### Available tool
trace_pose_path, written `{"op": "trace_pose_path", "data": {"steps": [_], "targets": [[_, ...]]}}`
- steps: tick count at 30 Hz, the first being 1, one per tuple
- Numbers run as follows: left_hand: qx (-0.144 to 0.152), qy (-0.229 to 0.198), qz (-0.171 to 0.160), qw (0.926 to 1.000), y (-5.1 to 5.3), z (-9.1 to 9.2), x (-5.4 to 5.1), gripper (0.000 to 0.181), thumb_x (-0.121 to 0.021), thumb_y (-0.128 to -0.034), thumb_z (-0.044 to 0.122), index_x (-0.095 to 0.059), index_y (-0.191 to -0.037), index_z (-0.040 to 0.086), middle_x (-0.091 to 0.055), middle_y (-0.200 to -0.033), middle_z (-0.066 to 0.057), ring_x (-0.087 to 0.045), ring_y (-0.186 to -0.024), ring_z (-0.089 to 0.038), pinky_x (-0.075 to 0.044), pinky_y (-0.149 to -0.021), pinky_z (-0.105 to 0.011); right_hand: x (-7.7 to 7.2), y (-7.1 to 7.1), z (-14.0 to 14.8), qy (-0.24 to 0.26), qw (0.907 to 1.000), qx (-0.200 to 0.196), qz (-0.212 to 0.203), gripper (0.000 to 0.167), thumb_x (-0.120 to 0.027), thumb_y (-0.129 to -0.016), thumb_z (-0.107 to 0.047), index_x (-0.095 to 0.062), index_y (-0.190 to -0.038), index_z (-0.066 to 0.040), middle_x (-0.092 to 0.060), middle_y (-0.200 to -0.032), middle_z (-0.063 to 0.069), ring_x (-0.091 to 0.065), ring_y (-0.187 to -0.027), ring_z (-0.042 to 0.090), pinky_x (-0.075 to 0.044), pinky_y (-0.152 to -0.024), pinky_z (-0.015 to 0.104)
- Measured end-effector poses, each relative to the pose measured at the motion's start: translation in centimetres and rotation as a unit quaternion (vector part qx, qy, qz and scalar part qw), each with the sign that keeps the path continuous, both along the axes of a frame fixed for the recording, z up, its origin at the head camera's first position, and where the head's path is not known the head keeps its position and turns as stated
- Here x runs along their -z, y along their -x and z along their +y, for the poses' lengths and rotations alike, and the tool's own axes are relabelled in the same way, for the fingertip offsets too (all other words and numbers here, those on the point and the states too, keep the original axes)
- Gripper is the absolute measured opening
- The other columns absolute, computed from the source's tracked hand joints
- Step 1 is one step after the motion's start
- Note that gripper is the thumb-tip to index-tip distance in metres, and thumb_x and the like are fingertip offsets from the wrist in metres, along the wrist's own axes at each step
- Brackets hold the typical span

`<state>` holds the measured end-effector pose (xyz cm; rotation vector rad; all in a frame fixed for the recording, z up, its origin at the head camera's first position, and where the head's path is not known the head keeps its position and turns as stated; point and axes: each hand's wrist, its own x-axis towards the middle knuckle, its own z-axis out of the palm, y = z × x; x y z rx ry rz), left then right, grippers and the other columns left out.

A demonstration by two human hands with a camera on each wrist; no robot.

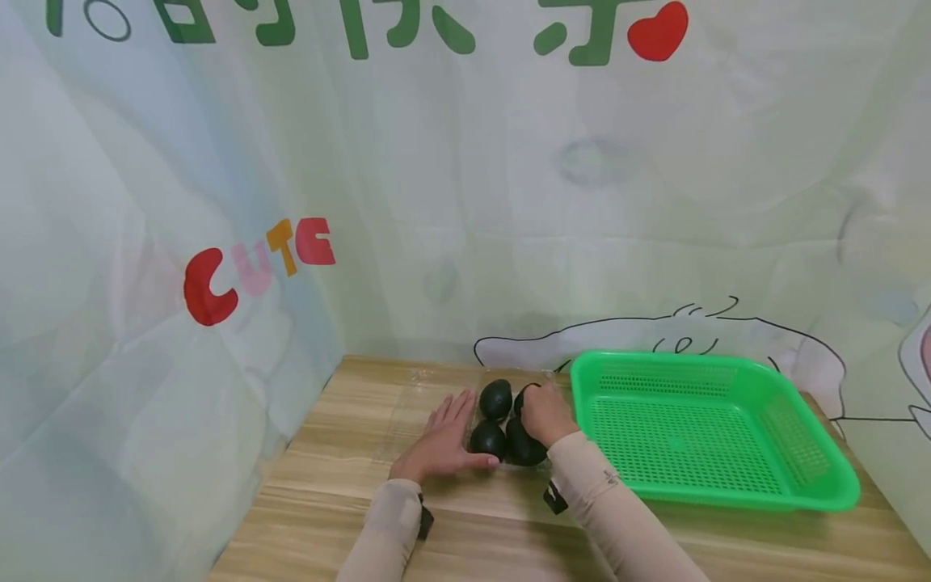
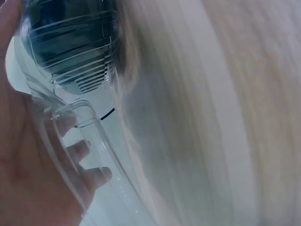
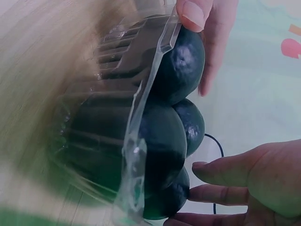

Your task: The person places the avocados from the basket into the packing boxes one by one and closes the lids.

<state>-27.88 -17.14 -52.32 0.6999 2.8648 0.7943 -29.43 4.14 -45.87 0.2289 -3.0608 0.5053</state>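
Several dark green avocados [image 1: 495, 400] sit in a clear plastic clamshell box [image 3: 131, 165], its transparent lid [image 1: 410, 408] folded out to the left. My left hand [image 1: 442, 443] lies spread along the box's left side, thumb at the near rim; its fingers show through clear plastic in the left wrist view. My right hand [image 1: 547, 414] reaches over the far right of the box. In the right wrist view its fingertips [image 3: 207, 192] touch the lowest avocado [image 3: 168, 197], while the thumb stands slightly apart from the fruit. In the head view this hand partly hides that avocado.
A green plastic basket [image 1: 742, 495] with a mesh bottom stands right of the box, close to my right forearm. Both rest on a wood-grain table [image 1: 320, 493]. A printed cloth [image 1: 451, 194] hangs behind the table and along its left side.
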Motion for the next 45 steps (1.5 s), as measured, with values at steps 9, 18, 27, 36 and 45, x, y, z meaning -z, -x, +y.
{"op": "trace_pose_path", "data": {"steps": [9,18,27,36,45], "targets": [[0.007,0.004,0.024,0.9997,0.6,0.0,-0.1,0.122,-0.073,-0.0782,0.072,-0.019,-0.162,0.001,-0.016,-0.169,-0.018,-0.011,-0.155,-0.042,-0.014,-0.121,-0.065,0.4,0.4,0.3,-0.036,0.9983,-0.026,0.038,0.017,-0.065,-0.095,-0.003,-0.069,-0.078,0.001,-0.067,-0.076,0.016,-0.065,-0.072,0.029,-0.057,-0.068,0.039],[0.005,-0.015,0.007,0.9998,0.0,-0.2,0.8,0.123,-0.073,-0.0777,0.071,-0.017,-0.162,0.002,-0.014,-0.169,-0.018,-0.009,-0.155,-0.044,-0.012,-0.121,-0.064,0.6,-0.4,0.1,-0.022,0.9986,-0.034,0.033,0.014,-0.067,-0.093,-0.001,-0.068,-0.079,0.001,-0.067,-0.076,0.016,-0.064,-0.071,0.027,-0.057,-0.067,0.039],[-0.005,-0.01,0.032,0.9994,-0.2,-0.3,0.1,0.12,-0.073,-0.0784,0.07,-0.02,-0.161,0.001,-0.018,-0.168,-0.018,-0.012,-0.155,-0.044,-0.015,-0.122,-0.062,0.1,0.2,0.1,-0.006,0.999,-0.039,0.021,0.013,-0.067,-0.094,-0.002,-0.068,-0.081,0.0,-0.068,-0.078,0.014,-0.059,-0.066,0.022,-0.055,-0.065,0.038],[-0.062,-0.086,0.102,0.9891,-2.2,0.8,-0.5,0.087,-0.071,-0.0912,0.053,-0.039,-0.155,0.002,-0.037,-0.161,-0.015,-0.032,-0.148,-0.038,-0.034,-0.116,-0.057,-1.3,0.7,0.6,-0.019,0.9978,-0.059,-0.026,0.012,-0.067,-0.096,-0.008,-0.069,-0.088,0.001,-0.068,-0.082,0.014,-0.06,-0.068,0.022,-0.053,-0.065,0.036],[-0.194,-0.273,0.137,0.9323,-7.1,1.9,-0.4,0.033,-0.067,-0.0979,0.016,-0.066,-0.128,0.003,-0.063,-0.13,-0.009,-0.058,-0.123,-0.026,-0.052,-0.1,-0.045,-3.5,1.4,1.4,-0.031,0.9945,-0.084,-0.054,0.029,-0.057,-0.099,-0.006,-0.057,-0.07,-0.007,-0.054,-0.07,0.007,-0.047,-0.064,0.021,-0.043,-0.061,0.033]]}}
